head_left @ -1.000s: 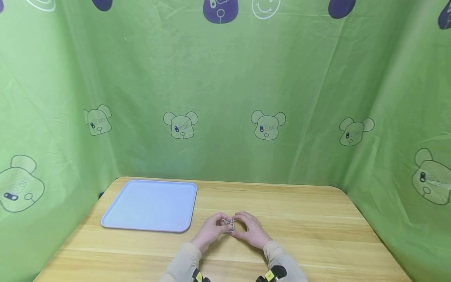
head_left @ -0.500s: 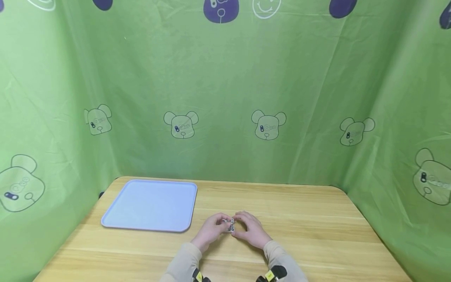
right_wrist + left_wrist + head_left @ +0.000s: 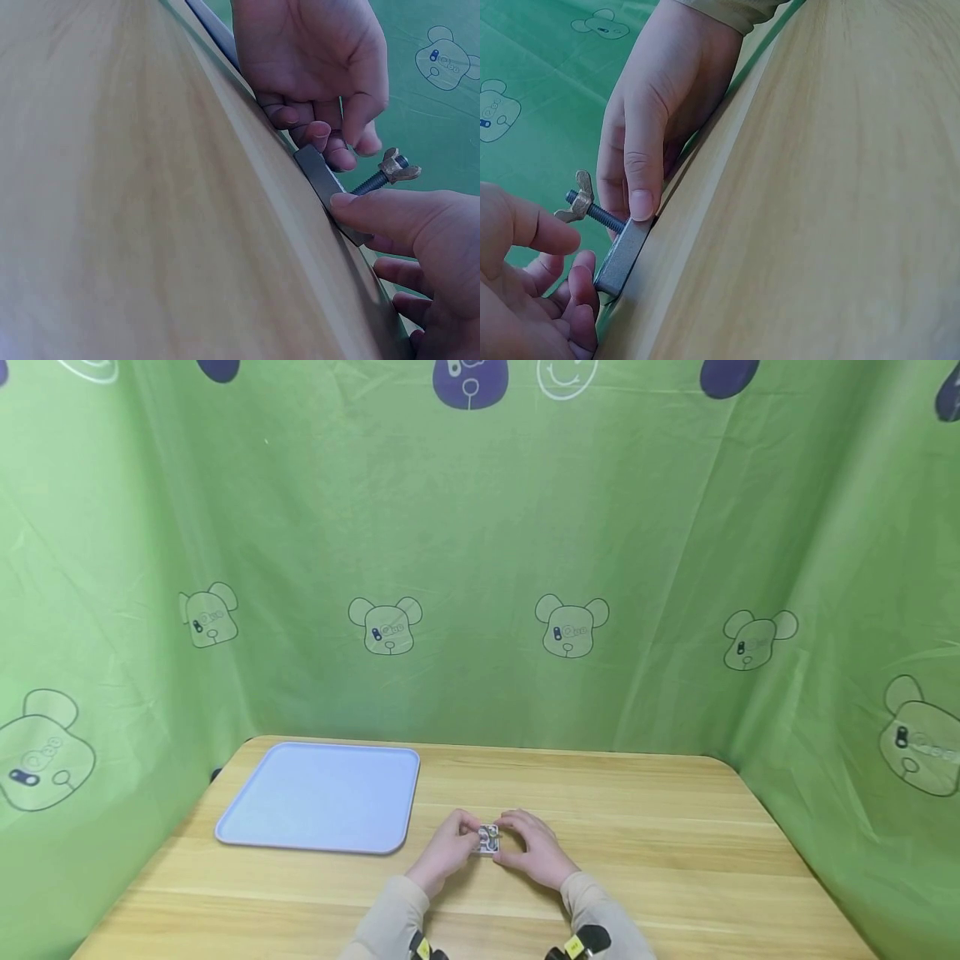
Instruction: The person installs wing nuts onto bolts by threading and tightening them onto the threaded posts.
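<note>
A small flat metal block (image 3: 489, 841) lies on the wooden table between both hands. From its top rises a threaded bolt (image 3: 606, 217) carrying a brass-coloured wing nut (image 3: 583, 199) near its free end. My right hand (image 3: 536, 850) steadies the block, thumb (image 3: 367, 210) against its near side and fingers behind, partly hidden. My left hand (image 3: 444, 852) is at the opposite end, fingertips right beside the block. In the right wrist view, its thumb and fingers are loosely bent, apart from the wing nut (image 3: 399, 169), with nothing between them.
A pale blue tray (image 3: 318, 797) lies on the table (image 3: 637, 810) to the left of the hands. Green printed cloth (image 3: 480, 527) encloses the table at the back and sides. Black-and-yellow devices (image 3: 577, 946) sit at the sleeves.
My left thumb and fingers have drawn back leftward from over the block, uncovering its top and the wing nut. My right hand has stayed in place.
</note>
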{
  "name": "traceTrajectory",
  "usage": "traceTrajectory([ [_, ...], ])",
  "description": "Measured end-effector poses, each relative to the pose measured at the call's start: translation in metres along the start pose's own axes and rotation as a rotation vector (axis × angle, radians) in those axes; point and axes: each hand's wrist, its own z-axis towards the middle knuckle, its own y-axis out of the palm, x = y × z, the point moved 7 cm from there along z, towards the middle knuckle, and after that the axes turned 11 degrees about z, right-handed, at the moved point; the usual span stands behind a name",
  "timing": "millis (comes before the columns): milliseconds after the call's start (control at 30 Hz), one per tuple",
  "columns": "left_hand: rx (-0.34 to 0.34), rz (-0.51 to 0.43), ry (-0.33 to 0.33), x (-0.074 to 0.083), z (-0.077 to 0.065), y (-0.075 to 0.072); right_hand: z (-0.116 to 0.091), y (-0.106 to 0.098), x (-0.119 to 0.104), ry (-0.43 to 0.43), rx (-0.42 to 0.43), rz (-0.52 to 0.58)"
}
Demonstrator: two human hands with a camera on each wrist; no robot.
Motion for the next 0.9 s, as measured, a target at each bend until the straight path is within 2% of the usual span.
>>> traceTrajectory([
  [433,-0.050,-0.001,-0.009,-0.0020,0.0004,0.0028,0.0000,0.0002,0.0002,-0.003,0.002,0.007],
  [900,-0.075,0.016,0.028,0.0030,-0.0001,0.0021,-0.0003,0.0006,0.0003,0.005,-0.003,-0.005],
])
